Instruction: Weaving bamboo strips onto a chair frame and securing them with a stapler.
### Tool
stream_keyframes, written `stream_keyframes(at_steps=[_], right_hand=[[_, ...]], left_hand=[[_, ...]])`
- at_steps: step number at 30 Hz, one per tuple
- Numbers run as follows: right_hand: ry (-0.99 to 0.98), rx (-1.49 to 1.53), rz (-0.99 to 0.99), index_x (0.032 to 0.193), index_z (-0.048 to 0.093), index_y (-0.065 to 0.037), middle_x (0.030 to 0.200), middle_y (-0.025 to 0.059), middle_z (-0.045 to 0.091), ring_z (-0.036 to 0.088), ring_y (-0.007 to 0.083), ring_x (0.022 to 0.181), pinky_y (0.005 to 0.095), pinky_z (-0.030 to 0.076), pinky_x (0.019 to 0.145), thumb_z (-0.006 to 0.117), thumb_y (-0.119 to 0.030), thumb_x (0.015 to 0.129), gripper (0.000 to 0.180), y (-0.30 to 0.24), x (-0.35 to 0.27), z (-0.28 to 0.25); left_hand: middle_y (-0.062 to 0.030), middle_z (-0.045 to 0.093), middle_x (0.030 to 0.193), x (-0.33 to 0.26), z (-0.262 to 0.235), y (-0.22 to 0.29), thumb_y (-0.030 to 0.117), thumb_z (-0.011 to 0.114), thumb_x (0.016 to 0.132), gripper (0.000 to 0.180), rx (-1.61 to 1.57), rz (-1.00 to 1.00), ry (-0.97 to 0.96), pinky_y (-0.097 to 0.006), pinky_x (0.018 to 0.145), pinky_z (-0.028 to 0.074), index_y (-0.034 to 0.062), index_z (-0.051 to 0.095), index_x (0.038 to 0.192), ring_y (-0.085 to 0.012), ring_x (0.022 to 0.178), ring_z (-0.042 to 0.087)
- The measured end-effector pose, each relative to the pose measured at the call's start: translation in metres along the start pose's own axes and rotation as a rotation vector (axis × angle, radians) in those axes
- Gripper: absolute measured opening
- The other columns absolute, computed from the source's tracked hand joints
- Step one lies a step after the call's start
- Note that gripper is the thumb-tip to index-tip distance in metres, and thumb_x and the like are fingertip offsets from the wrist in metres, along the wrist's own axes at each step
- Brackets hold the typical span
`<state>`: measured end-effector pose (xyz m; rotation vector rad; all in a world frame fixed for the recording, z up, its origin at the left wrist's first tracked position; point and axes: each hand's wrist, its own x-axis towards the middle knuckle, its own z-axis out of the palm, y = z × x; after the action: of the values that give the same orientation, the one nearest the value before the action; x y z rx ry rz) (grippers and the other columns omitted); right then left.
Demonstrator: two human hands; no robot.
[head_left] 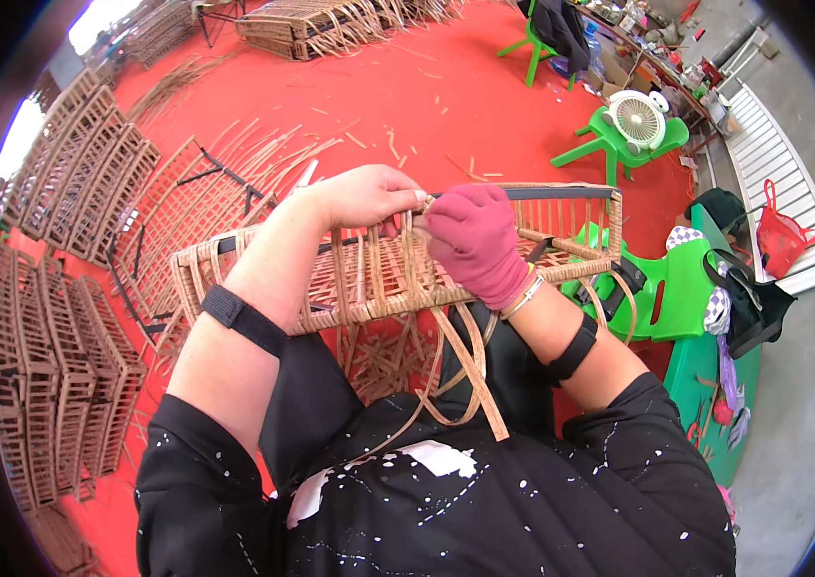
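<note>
A brown woven rattan basket (369, 310) with a dark frame bar along its far rim lies across my lap. My bare left hand (369, 197) reaches over that far rim, thumb and fingers pinched on a rattan strip there. Right beside it, my right hand (475, 240), in a pink glove, is closed at the same spot. Its fingers curl around the strip, and their tips are partly hidden. Long loose rattan strips (475, 380) hang from the near rim toward my lap.
Woven frames (52, 356) stand stacked at the left, and another frame with loose strips (186, 212) lies on the red floor (407, 87). More woven pieces (311, 29) are at the back. On the right are green chairs (662, 298), a white fan (636, 120) and a red bag (782, 236).
</note>
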<state>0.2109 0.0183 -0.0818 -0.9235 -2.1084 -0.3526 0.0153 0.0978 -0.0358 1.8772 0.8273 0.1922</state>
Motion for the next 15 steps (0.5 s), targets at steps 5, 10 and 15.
stream_keyframes(at_steps=[5,10,15], right_hand=[[0.191,0.396,0.463,0.084,0.072,-0.01,0.08,0.0047,0.063,0.062,0.0235,0.079,0.0365,0.047,0.07,0.075,-0.008,0.072,0.012,-0.016,-0.008,0.001],[0.238,0.293,0.382,0.082,0.072,-0.007,0.078,0.0064,0.063,0.062,0.0249,0.078,0.036,0.049,0.071,0.075,-0.005,0.072,0.01,-0.026,-0.001,-0.009],[0.144,0.161,0.392,0.076,0.069,-0.007,0.077,0.0059,0.063,0.062,0.0251,0.078,0.038,0.047,0.069,0.073,-0.012,0.074,0.007,-0.002,0.014,-0.016]], left_hand=[[-0.0017,0.064,0.078,-0.002,0.003,0.008,0.037,0.052,0.099,0.039,0.006,-0.051,-0.005,-0.027,0.064,0.052,0.0039,0.068,0.109,-0.009,0.068,0.061],[-0.009,0.067,0.081,-0.004,0.006,0.01,0.036,0.049,0.098,0.041,0.043,-0.09,0.094,-0.033,0.062,0.054,-0.0004,0.067,0.099,-0.0165,0.066,0.066],[-0.0174,0.067,0.084,-0.006,0.011,0.008,0.034,0.044,0.098,0.041,0.2,-0.029,0.177,-0.04,0.069,0.053,-0.0008,0.065,0.095,-0.0251,0.069,0.068]])
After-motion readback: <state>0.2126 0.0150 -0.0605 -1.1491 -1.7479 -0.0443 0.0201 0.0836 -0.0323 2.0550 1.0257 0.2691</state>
